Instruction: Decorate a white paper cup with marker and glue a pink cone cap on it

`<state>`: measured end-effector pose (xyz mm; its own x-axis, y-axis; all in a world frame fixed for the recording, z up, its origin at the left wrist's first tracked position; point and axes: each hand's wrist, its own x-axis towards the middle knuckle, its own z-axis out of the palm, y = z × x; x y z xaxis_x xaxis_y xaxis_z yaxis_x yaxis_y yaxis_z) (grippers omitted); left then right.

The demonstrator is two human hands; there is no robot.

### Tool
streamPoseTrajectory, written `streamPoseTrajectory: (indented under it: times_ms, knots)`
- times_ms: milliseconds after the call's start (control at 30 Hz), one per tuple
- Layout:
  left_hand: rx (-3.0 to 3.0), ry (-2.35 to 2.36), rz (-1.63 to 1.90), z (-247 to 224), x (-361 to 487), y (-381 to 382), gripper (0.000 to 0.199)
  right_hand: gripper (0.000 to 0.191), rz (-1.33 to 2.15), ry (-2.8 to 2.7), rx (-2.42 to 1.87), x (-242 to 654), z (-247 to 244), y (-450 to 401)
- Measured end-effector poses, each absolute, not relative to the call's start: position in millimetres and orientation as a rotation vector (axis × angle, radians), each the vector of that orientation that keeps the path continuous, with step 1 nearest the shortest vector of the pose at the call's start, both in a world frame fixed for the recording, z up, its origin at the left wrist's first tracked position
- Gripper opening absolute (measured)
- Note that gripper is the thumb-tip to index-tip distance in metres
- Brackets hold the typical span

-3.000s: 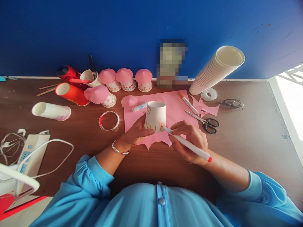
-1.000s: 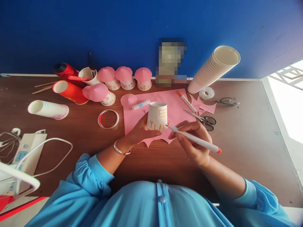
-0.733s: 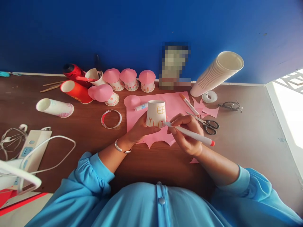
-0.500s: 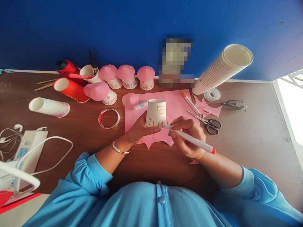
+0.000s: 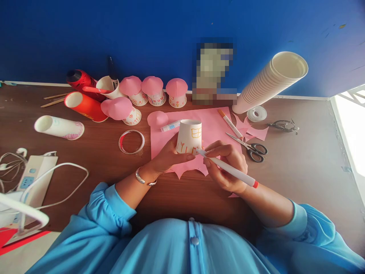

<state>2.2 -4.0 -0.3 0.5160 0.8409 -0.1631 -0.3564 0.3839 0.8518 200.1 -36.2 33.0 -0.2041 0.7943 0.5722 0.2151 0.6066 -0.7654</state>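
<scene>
My left hand holds a white paper cup upside down, its thumb across the lower rim. A yellow window outline and red and orange plant-like marks show on the cup. Pinched in my right hand is a white marker with a red end, its tip at the cup's lower right side. Beneath the cup lies pink paper with scalloped cut-outs along its near edge. A glue stick lies on the paper behind the cup, beside a small pink cone.
Decorated cups with pink cone roofs line the wall. Scissors, an orange-capped marker, a clear tape roll, glasses and a tall cup stack are to the right. A tape ring and power strip lie left.
The cup has turned slightly in my left hand, so its window drawing sits a little further right. The marker has shifted very slightly, its tip still at the cup.
</scene>
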Motion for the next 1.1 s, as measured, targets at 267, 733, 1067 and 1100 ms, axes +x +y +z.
streamPoseTrajectory:
  times_ms: [267, 733, 1067, 1100]
  knots:
    - [0.858, 0.681, 0.819, 0.2, 2.4, -4.0, 0.050, 0.019, 0.656, -1.763, -0.871, 201.0, 31.6, -35.2]
    - [0.896, 0.684, 0.824, 0.4, 2.9, -2.5, 0.051, 0.020, 0.659, -1.779, -0.864, 200.2, 30.9, -34.8]
    - [0.908, 0.674, 0.819, -0.9, 2.0, -3.8, 0.047, 0.018, 0.679, -1.773, -0.887, 201.4, 33.8, -33.8]
    - [0.910, 0.670, 0.818, -0.9, 2.0, -3.7, 0.047, 0.018, 0.673, -1.775, -0.885, 201.5, 33.8, -33.8]
